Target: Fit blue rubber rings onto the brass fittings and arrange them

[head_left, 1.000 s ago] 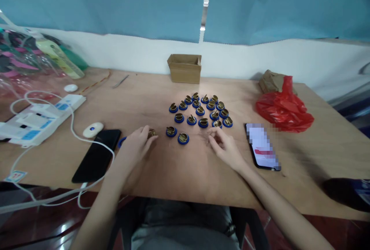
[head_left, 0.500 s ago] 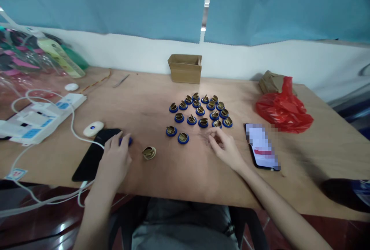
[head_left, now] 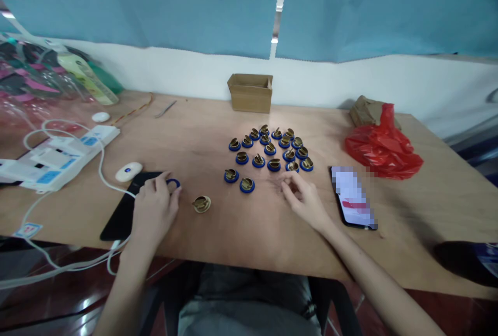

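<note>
My left hand (head_left: 155,206) reaches over the edge of a black phone-like slab (head_left: 120,217). Its thumb and fingers close on a blue ring (head_left: 174,183), partly hidden by the fingertips. To the right of that hand lies a brass-coloured round fitting with a pale rim (head_left: 201,204). Several similar brass fittings on blue rings (head_left: 247,185) are grouped in mid-table. At their near right side rests my right hand (head_left: 299,196), thumb and forefinger curled together. Anything between those fingertips is hidden. A blue-ringed fitting (head_left: 292,166) sits just beyond it.
A cardboard box (head_left: 251,98) stands against the wall. On the right are a lit phone (head_left: 354,201), a red plastic bag (head_left: 383,149) and a dark bottle (head_left: 467,261). To the left lie a power strip (head_left: 62,162), white cables, a white oval device (head_left: 128,171) and bottles (head_left: 87,77).
My left hand has shifted slightly and more of the blue ring shows past its fingertips. My right hand and the grouped fittings stay put. The view has moved a little.
</note>
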`<state>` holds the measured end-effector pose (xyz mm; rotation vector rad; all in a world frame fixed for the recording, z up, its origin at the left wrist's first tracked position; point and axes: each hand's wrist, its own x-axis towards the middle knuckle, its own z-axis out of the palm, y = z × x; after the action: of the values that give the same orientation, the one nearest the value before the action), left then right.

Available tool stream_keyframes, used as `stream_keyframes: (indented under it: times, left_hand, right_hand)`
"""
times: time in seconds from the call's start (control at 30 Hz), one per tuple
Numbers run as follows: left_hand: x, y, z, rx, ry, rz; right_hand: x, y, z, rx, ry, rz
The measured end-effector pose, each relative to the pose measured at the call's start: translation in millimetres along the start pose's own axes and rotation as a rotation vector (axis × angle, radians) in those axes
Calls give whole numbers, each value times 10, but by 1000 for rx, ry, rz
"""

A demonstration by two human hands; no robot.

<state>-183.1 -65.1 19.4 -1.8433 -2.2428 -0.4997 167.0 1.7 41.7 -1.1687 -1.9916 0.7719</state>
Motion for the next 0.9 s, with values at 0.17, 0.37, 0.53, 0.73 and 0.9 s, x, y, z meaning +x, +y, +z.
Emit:
stream_keyframes:
  times: [0.17,0.37,0.53,0.73,0.9]
  left_hand:
    - [-120,297,-173,-464,143,-40]
    - [-277,500,-118,-460,194,-9]
    - [-421,436,16,-363,196,91]
    - [-521,444,79,-238,129,-36]
    - [-494,458,62,-207,-39,34]
  right_hand:
    - [-3,5,-9,10,-1,-1]
    - [-13,3,5,14,-3,4]
    - [-24,-12,-5,11,-6,4]
    - [-21,0,-13,-29,-16,-9]
    - [-9,15,-7,-51,-6,-23]
